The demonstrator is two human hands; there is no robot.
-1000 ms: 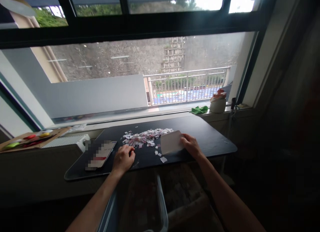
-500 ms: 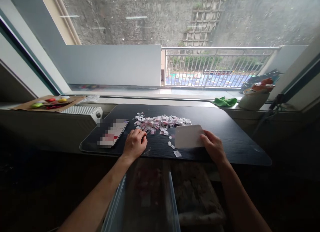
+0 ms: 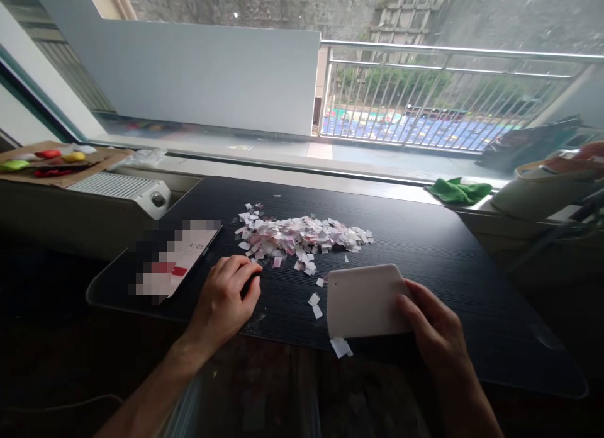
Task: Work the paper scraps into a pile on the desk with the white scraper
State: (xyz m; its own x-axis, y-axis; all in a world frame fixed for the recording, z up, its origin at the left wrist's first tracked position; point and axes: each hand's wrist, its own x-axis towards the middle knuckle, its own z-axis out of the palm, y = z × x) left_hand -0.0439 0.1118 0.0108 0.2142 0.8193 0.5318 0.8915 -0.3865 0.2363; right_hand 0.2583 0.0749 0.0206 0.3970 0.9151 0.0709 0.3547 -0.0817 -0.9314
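Note:
My right hand point(image 3: 436, 328) grips a flat white plastic scraper point(image 3: 365, 303) by its right end, thumb on the near face. It has rounded corners and a small hole. The scraper stands tilted near the table's front edge, and a white paper piece point(image 3: 341, 347) shows at its lower left corner, partly over the edge. My left hand point(image 3: 229, 293) rests on the table with its fingers curled in and nothing visible in them. Beyond both hands lies a long heap of small white and pinkish paper pieces point(image 3: 302, 236). A few loose pieces point(image 3: 315, 304) lie between heap and scraper.
A phone point(image 3: 189, 255), partly pixelated, lies left on the dark table point(image 3: 425, 249). Below the front edge is a dim clear plastic bin point(image 3: 189, 400). On the sill are a green cloth point(image 3: 458, 190) and a pale bag point(image 3: 528, 189). A white radiator point(image 3: 123, 189) stands left.
The view has come closer and tilted down. The scraper has moved toward the table's front edge, and the paper piece there now hangs partly over it. The left hand stays curled.

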